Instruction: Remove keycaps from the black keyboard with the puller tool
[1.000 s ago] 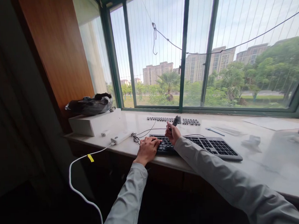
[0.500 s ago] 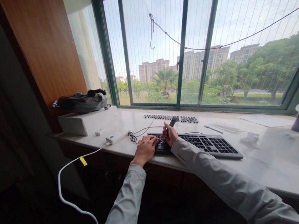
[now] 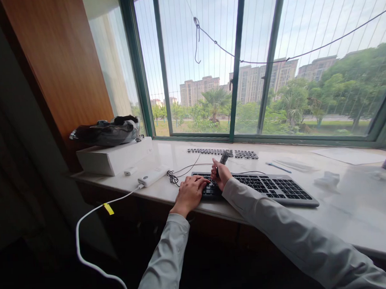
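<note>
Head view. Keyboard (image 3: 263, 186): flat, dark matte keys in a grey frame, lying on a pale glossy marble sill (image 3: 345, 205) near its front edge. Its thin black cable (image 3: 181, 171) is coiled at the left end.

Left hand (image 3: 191, 193): palm down, fingers curled and pressed on the keyboard's left end. Right hand (image 3: 221, 174): fist closed around a slim dark tool (image 3: 222, 160), held upright and slightly tilted, lower tip down at the keys just beside the left fingers. Both sleeves pale grey, smooth fabric.

Behind the keyboard, a row of loose dark keycaps (image 3: 222, 152) laid out in strips, well apart from the hands. To the left: white oblong adapter (image 3: 152, 176) with white cord (image 3: 97, 235) and yellow tag; flat white box (image 3: 116, 156) bearing a crumpled black bag (image 3: 106, 131). Right: pen (image 3: 278, 166), translucent sheets. Green-framed window (image 3: 237, 64) behind.
</note>
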Action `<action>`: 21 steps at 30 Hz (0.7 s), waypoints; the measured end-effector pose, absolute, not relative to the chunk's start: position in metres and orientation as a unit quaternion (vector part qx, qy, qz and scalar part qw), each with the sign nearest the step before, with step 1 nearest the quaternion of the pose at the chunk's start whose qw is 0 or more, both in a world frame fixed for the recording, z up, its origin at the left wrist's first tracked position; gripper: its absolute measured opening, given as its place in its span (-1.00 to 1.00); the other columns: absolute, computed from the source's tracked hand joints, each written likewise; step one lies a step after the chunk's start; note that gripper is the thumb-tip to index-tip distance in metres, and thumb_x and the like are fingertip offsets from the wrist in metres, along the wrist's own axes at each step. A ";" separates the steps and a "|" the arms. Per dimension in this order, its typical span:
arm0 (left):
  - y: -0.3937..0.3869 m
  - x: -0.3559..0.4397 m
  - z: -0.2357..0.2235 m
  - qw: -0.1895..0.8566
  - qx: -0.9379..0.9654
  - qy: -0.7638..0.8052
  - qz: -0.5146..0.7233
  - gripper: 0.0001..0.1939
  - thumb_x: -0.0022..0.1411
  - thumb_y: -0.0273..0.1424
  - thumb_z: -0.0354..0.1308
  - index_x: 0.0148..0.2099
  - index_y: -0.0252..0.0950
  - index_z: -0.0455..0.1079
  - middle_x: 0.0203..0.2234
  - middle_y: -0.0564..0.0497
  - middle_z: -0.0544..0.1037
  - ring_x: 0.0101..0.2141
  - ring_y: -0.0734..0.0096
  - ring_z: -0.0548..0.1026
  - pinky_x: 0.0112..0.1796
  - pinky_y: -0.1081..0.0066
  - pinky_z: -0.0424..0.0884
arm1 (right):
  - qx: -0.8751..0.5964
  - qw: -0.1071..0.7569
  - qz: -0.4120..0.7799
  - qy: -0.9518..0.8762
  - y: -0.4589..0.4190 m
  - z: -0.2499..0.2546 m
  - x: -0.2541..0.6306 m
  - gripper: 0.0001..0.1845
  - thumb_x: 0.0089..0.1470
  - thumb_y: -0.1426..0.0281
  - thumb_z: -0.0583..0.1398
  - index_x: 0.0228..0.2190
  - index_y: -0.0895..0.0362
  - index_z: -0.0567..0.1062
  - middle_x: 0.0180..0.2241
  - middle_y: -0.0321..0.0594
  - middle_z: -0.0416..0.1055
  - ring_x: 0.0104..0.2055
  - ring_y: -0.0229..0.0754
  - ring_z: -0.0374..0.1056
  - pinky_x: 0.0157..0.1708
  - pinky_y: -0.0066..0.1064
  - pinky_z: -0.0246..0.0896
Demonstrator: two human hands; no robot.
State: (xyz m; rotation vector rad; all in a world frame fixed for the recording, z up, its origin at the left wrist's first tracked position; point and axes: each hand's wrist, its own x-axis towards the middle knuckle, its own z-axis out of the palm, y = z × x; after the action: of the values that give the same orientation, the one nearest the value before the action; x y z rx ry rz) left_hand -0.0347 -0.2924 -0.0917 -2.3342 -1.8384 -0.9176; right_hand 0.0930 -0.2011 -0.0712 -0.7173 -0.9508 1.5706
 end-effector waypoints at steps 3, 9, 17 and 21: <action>-0.291 -0.035 -0.093 0.016 -0.750 -0.589 -0.299 -0.65 0.39 -0.18 -0.17 -0.01 0.06 0.43 0.00 0.11 0.44 -0.01 0.27 0.30 -0.04 0.24 0.24 | -0.307 0.550 0.663 -0.406 -0.206 -0.068 0.092 -0.48 -0.04 0.08 0.26 -0.65 0.07 0.09 -0.75 -0.48 0.00 -0.72 -0.42 -0.09 -0.75 -0.51 -0.10; -0.290 -0.036 -0.093 0.014 -0.749 -0.593 -0.295 -0.64 0.39 -0.18 -0.18 0.00 0.04 0.43 0.02 0.11 0.43 0.00 0.28 0.29 -0.01 0.25 0.23 | -0.295 0.548 0.660 -0.420 -0.217 -0.062 0.095 -0.46 -0.02 0.00 0.22 -0.64 0.09 0.10 -0.73 -0.48 0.01 -0.71 -0.42 -0.08 -0.72 -0.55 -0.03; -0.290 -0.036 -0.093 0.017 -0.754 -0.585 -0.299 -0.65 0.39 -0.19 -0.16 0.01 0.03 0.43 0.02 0.10 0.43 0.00 0.28 0.29 0.00 0.26 0.24 | -0.315 0.530 0.681 -0.395 -0.218 -0.058 0.099 -0.48 0.01 -0.02 0.18 -0.63 0.09 0.15 -0.72 -0.44 0.06 -0.68 -0.39 -0.02 -0.68 -0.53 0.02; -0.292 -0.036 -0.092 0.011 -0.752 -0.592 -0.290 -0.63 0.39 -0.17 -0.17 0.02 0.00 0.43 0.03 0.08 0.41 0.01 0.28 0.28 0.00 0.27 0.25 | -0.310 0.527 0.687 -0.392 -0.219 -0.057 0.100 -0.48 -0.01 -0.01 0.20 -0.64 0.10 0.15 -0.72 -0.43 0.09 -0.68 -0.38 -0.01 -0.67 -0.51 0.03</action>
State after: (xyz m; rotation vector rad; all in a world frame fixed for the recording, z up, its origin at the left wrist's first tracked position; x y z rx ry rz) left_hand -0.0363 -0.2915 -0.0916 -2.3459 -1.8455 -0.9038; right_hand 0.1000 -0.2192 -0.0570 -0.7408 -0.9380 1.6427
